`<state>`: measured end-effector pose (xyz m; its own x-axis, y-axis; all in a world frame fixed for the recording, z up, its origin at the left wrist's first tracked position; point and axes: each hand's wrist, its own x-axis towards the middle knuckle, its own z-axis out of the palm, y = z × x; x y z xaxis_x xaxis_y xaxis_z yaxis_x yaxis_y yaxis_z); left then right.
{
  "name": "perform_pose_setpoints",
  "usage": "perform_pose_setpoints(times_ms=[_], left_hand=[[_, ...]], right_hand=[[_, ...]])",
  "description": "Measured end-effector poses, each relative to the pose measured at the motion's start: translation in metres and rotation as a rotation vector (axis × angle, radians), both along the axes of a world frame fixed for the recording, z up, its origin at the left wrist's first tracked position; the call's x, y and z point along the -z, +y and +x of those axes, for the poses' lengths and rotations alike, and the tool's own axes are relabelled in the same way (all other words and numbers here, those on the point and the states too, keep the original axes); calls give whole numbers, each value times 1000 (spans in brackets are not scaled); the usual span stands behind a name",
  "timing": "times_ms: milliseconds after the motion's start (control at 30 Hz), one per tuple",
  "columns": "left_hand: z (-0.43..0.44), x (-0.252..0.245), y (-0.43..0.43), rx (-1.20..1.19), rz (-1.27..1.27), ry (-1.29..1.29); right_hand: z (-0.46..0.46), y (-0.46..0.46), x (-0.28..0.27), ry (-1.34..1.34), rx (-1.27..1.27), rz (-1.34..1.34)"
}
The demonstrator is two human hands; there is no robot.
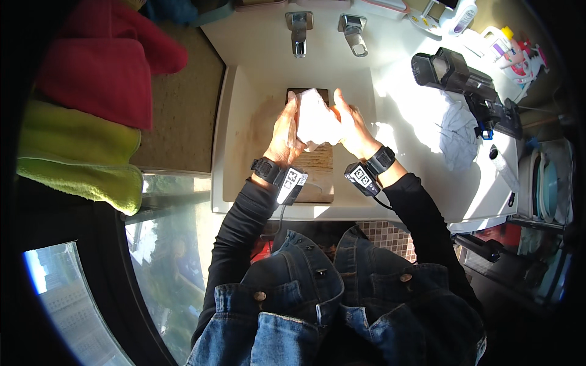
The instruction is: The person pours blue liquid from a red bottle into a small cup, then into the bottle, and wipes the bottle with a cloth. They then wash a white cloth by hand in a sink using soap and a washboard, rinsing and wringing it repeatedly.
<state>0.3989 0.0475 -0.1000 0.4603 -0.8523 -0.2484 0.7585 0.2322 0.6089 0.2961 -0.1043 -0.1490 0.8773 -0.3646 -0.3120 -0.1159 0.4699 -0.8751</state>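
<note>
My left hand [286,132] and my right hand [353,127] hold a bunched white cloth [315,120] between them above a sink basin [256,123]. The left palm presses one side of the cloth, and the right fingers grip its other side, partly hidden. Beneath the hands a brown ribbed washboard [320,167] stands in the basin. A second crumpled white cloth [458,132] lies on the sunlit counter to the right. Each wrist wears a black strap with a small box.
Two chrome fixtures [300,34] [354,35] are at the back. A black-and-grey appliance [453,75] and bottles [512,52] occupy the right. Red [98,78] and green towels [78,151] hang at left. Plates [542,183] stand in a rack at far right.
</note>
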Motion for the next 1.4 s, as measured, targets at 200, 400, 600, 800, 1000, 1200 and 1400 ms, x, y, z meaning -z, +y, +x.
perform_pose_setpoints(times_ms=[200, 400, 600, 800, 1000, 1200, 1400], left_hand=[[-8, 13, 1, -65, 13, -162], [-5, 30, 4, -32, 59, -161], [-25, 38, -6, -33, 134, 66], [-16, 76, -14, 269, -549, 186], [-14, 91, -16, 80, 38, 123], [-18, 67, -12, 106, -161, 178], [-11, 100, -10, -94, 1, 31]], right_hand=[[0, 14, -19, -147, 17, -10], [9, 32, -34, -251, 270, -459], [17, 52, -37, -36, 280, -1167], [20, 54, -38, -140, 151, -1049], [24, 43, -25, 7, 216, -1067], [25, 45, -17, -78, 151, -1146], [19, 52, -12, 13, 128, -1083]])
